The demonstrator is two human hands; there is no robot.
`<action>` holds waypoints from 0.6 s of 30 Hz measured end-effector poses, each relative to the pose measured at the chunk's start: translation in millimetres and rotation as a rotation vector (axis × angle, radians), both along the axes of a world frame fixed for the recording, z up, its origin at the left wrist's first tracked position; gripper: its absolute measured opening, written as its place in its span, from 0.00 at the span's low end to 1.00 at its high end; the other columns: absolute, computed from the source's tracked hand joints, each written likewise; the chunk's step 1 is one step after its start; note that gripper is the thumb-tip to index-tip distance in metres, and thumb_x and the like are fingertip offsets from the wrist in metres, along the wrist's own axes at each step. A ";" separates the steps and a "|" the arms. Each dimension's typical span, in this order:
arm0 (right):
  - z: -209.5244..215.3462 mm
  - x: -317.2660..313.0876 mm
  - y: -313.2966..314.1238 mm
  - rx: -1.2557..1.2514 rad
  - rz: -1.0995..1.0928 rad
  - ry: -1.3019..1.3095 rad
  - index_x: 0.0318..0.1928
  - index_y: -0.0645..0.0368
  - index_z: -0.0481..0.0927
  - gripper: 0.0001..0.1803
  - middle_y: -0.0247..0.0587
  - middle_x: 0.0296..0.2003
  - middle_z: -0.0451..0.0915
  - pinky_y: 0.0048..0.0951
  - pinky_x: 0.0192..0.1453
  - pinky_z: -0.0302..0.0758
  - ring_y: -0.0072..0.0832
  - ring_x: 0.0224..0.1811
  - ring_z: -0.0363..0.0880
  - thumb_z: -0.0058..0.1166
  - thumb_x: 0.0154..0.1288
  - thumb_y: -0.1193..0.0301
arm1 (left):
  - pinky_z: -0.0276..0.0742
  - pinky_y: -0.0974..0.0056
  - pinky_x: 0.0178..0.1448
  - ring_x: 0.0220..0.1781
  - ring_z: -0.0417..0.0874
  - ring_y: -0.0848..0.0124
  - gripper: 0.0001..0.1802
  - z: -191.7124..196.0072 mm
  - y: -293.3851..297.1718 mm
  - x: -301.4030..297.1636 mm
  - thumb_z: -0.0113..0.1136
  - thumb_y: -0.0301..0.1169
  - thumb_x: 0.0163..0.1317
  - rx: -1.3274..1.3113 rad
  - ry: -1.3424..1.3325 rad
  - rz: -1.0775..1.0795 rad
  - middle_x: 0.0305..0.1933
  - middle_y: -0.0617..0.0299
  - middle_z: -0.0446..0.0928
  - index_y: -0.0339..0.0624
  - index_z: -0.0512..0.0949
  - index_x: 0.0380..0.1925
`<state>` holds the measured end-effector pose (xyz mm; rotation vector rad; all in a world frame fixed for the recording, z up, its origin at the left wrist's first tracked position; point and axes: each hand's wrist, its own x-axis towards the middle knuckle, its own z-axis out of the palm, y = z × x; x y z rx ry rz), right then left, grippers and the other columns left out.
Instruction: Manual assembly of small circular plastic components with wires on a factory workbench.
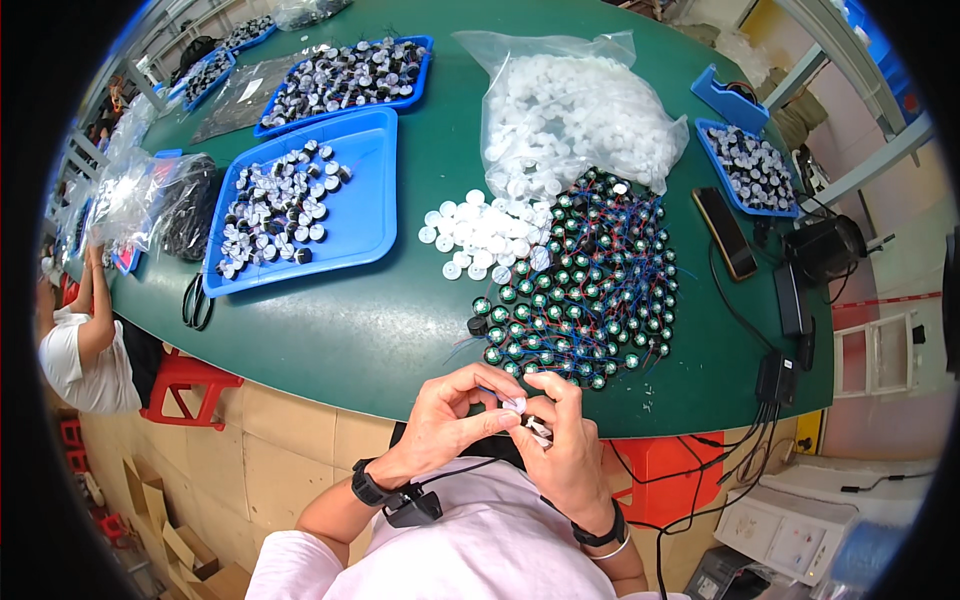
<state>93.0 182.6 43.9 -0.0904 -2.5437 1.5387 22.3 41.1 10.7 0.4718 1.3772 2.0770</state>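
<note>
Both my hands meet just off the table's front edge. My left hand (450, 418) is closed, thumb and fingers pinching a small white round cap (514, 405). Against the same cap press the fingers of my right hand (568, 445), which also has small black-and-white pieces (539, 431) tucked in its palm; their exact form is hidden. Just beyond lies a spread of small round parts with green circuit boards (580, 300) and red and blue wires. Loose white caps (480, 232) are heaped to their left, below a clear bag of white caps (580, 110).
A blue tray (375, 225) of capped parts lies left, with a fuller blue tray (425, 75) behind it. Black scissors (197, 302) rest near the edge. At right are a phone (724, 232), a small blue tray (715, 140) and cables. Another person (90, 350) sits far left.
</note>
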 end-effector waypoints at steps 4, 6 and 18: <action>13.7 -3.3 17.2 -0.036 0.116 -0.105 0.55 0.60 0.64 0.30 0.46 0.35 0.81 0.30 0.32 0.78 0.38 0.35 0.83 0.63 0.52 0.75 | 0.72 0.70 0.47 0.40 0.74 0.76 0.10 3.9 -3.7 -3.6 0.62 0.21 0.55 0.004 -0.018 -0.017 0.40 0.60 0.75 0.34 0.76 0.38; 13.7 -5.7 32.9 -0.159 0.093 -0.082 0.48 0.60 0.75 0.21 0.37 0.32 0.79 0.22 0.25 0.68 0.23 0.24 0.74 0.64 0.53 0.72 | 0.72 0.70 0.47 0.40 0.75 0.76 0.14 7.4 -8.4 -4.8 0.63 0.20 0.53 0.013 -0.094 -0.058 0.38 0.60 0.76 0.36 0.74 0.41; -15.2 -10.0 32.0 -0.694 0.168 -0.139 0.31 0.65 0.78 0.05 0.32 0.30 0.74 0.17 0.32 0.68 0.13 0.30 0.71 0.56 0.61 0.75 | 0.73 0.71 0.45 0.40 0.76 0.76 0.21 9.2 -1.2 -5.1 0.62 0.21 0.56 0.083 -0.353 -0.208 0.36 0.61 0.75 0.37 0.65 0.49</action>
